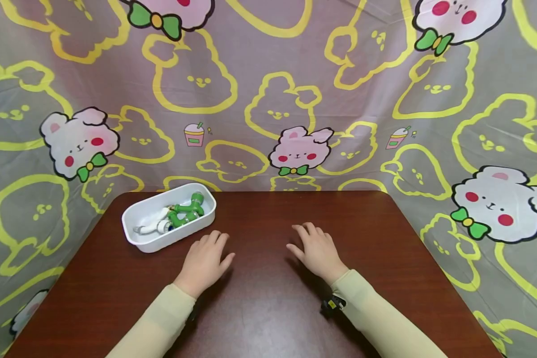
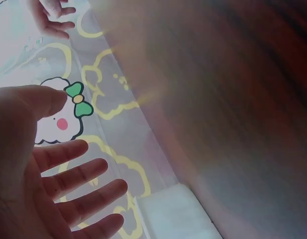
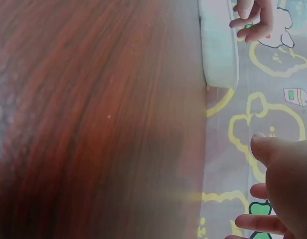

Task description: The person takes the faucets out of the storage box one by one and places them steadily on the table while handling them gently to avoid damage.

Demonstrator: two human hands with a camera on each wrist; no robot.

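Note:
Both hands hover over the brown table with nothing held. My left hand (image 1: 203, 263) has its fingers extended and spread, close to the near right corner of a white tray (image 1: 170, 243). In the left wrist view the same hand (image 2: 59, 174) shows spread fingers and an empty palm. My right hand (image 1: 318, 252) is near the middle of the table, fingers relaxed and apart from everything. Inside the tray lie green pipe-like pieces (image 1: 185, 214) and a white curved piece (image 1: 151, 224) with a clear tip; their exact kind I cannot tell.
The dark brown wooden table (image 1: 268, 298) meets a patterned curtain (image 1: 250, 99) at its back and sides. A small black device (image 1: 332, 305) is strapped at the right wrist. The tray stands at the table's back left.

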